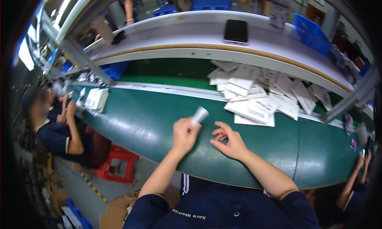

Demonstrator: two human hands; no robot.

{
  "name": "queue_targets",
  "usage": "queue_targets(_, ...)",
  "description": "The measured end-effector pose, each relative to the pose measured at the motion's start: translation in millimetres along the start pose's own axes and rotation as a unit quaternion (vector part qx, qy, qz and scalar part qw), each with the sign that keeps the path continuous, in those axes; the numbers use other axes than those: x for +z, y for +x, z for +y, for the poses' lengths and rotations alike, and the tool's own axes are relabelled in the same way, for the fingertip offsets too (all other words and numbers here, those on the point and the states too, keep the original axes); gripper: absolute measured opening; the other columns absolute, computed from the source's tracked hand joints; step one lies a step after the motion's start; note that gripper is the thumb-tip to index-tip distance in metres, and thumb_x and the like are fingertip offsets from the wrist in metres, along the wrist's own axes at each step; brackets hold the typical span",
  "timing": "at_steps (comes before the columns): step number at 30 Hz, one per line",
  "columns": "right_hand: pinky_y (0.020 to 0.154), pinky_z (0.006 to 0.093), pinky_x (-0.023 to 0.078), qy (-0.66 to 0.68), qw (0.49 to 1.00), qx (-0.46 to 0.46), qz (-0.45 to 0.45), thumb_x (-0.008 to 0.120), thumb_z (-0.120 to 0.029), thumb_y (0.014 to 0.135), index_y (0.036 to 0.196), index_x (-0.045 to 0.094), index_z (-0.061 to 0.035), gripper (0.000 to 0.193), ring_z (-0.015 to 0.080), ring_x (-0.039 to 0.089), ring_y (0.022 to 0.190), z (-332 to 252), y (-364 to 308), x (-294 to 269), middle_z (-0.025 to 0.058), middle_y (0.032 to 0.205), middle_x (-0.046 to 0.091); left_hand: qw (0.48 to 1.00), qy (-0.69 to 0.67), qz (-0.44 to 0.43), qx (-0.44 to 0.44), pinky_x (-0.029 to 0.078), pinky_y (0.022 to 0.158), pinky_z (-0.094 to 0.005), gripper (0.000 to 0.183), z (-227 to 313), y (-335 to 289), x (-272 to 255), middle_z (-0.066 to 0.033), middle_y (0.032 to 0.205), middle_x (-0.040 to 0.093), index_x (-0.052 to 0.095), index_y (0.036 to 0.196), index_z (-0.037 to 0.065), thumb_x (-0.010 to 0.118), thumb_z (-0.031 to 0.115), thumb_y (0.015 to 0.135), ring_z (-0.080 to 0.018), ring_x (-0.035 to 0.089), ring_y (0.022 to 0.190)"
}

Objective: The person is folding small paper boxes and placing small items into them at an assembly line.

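My left hand [185, 135] is closed round a small white object [200, 115], blurred by motion, which looks like a short tube or a rolled paper; its exact kind I cannot make out. It is held above the green tabletop [151, 117]. To the right of it, my right hand [229, 141] hovers with fingers apart and slightly curled, holding nothing. Beyond my hands lies a loose heap of white printed paper packets or leaflets [250, 107], partly overlapping the rail at the table's far side.
A raised shelf [167, 38] crosses the far side, bearing a black phone [236, 31], a patterned bottle [279, 8] and a blue bin [312, 32]. A white stack [96, 99] stands at left, near a seated co-worker [59, 129]. Another person's arms [358, 169] show at right.
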State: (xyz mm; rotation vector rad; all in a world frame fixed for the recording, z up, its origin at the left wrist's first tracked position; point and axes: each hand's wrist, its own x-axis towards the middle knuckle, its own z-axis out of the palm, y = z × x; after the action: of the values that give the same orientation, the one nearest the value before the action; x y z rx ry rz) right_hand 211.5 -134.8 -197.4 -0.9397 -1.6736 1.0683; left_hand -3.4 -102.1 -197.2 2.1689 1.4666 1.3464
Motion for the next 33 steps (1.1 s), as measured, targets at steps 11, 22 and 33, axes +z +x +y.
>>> queue_targets(11,0.075,0.027,0.053,0.017,0.997,0.033,-0.064,0.066,-0.006,0.088,0.111,0.063,0.0013,0.024,0.0153,0.066,0.082,1,6,-9,0.0093,0.092,0.069,0.82,0.315,0.159,-0.451,0.021,0.113,-0.0551,0.044,-208,51,-148,-0.0212,0.136,0.052,0.048,0.124,0.001,0.046,0.037,0.099,-0.0344,0.042,0.135)
queue_targets(22,0.077,0.0288,0.053,-0.032,0.997,0.004,-0.067,0.066,-0.005,0.087,0.11,0.063,0.001,0.024,0.0181,0.067,0.085,-2,3,-10,0.0105,0.093,0.069,0.843,0.223,0.177,-0.457,0.012,0.116,-0.0569,0.054,-225,48,-155,-0.0217,0.142,0.047,0.037,0.131,-0.001,0.043,0.042,0.099,-0.0319,0.037,0.139)
queue_targets(33,0.077,0.029,0.054,-0.029,0.997,-0.004,-0.07,0.066,-0.005,0.087,0.109,0.064,0.001,0.023,0.0189,0.067,0.085,1,2,-9,0.0113,0.093,0.068,0.788,0.356,0.073,-0.497,0.006,0.118,-0.0569,0.068,-215,54,-143,-0.0145,0.159,0.025,0.03,0.147,-0.001,0.033,0.048,0.1,-0.033,0.017,0.149)
